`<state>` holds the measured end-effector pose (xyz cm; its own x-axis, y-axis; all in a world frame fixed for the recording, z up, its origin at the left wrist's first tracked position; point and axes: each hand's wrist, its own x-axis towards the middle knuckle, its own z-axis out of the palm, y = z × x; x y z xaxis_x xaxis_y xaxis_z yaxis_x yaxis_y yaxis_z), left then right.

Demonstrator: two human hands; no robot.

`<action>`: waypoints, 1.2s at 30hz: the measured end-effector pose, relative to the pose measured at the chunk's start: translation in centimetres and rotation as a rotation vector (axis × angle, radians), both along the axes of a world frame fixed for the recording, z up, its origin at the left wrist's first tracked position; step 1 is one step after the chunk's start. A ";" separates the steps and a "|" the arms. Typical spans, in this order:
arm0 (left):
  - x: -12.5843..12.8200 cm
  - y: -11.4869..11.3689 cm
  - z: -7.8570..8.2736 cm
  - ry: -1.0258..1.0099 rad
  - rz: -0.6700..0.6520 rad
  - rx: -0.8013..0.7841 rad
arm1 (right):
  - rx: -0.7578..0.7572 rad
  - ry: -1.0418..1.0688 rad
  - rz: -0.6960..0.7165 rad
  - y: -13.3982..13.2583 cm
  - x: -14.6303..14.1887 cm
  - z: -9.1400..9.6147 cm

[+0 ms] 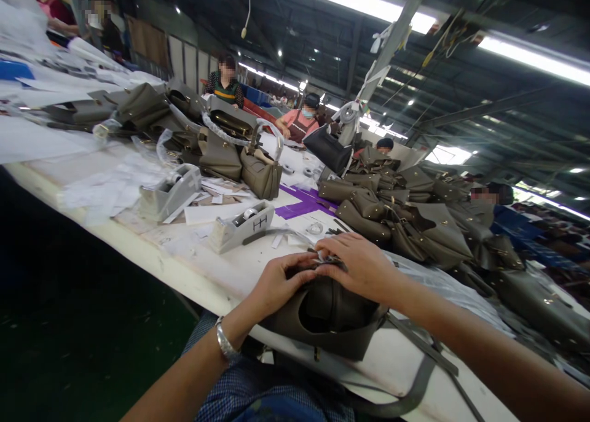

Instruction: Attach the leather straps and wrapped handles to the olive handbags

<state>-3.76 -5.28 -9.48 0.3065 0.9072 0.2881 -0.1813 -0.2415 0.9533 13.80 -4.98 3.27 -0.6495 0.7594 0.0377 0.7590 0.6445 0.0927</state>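
A dark olive handbag [322,342] lies at the table's near edge in front of me, its opening facing me. My left hand [281,285] grips the bag's far upper edge from the left, thumb and fingers pinched together. From the right, my right hand [357,262] closes on the same edge, its fingers bent over it and close to the left fingertips. Something small and pale shows between the two hands, too hidden to name.
Two grey tape dispensers [244,224] stand left of the bag. Olive bags [260,170] are heaped at the far left, more bags [433,231] at the right. Purple strips [302,204] lie mid-table. Clear plastic [447,293] spreads to the right. Co-workers [302,120] sit across the table.
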 end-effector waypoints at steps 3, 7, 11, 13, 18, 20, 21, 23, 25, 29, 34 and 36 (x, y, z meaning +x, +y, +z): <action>-0.7 0.2 0.0 -0.042 -0.060 -0.054 | 0.160 -0.121 0.063 0.5 1.5 1.0; -1.0 0.3 0.0 -0.061 -0.056 -0.069 | 0.073 -0.233 -0.041 1.0 4.0 1.2; -1.2 0.1 0.1 -0.108 -0.055 -0.117 | -0.031 -0.186 -0.254 1.5 5.2 1.0; -1.7 0.0 0.2 -0.086 -0.021 -0.124 | -0.026 -0.082 -0.288 1.6 5.8 1.3; -5.1 0.0 0.0 0.006 0.112 -0.166 | 0.065 0.290 -0.334 0.9 9.2 2.6; -7.0 -0.1 -0.6 0.060 0.199 -0.203 | 0.071 0.444 -0.405 0.2 10.8 2.6; -8.0 -0.1 -1.1 0.084 0.243 -0.222 | 0.076 0.509 -0.430 -0.1 11.5 2.3; -9.6 -0.3 -2.2 0.123 0.309 -0.263 | 0.089 0.615 -0.447 -0.7 12.4 1.6; -10.8 -0.5 -3.4 0.150 0.349 -0.298 | 0.104 0.713 -0.443 -1.0 12.7 0.8; -12.5 -0.8 -4.8 0.230 0.406 -0.336 | 0.140 0.916 -0.428 -1.5 12.6 -0.2; -14.8 -1.3 -5.6 0.360 0.433 -0.375 | 0.180 1.029 -0.394 -2.3 12.8 -0.8; -15.5 -1.4 -5.8 0.439 0.400 -0.394 | 0.176 1.026 -0.385 -2.5 13.0 -0.9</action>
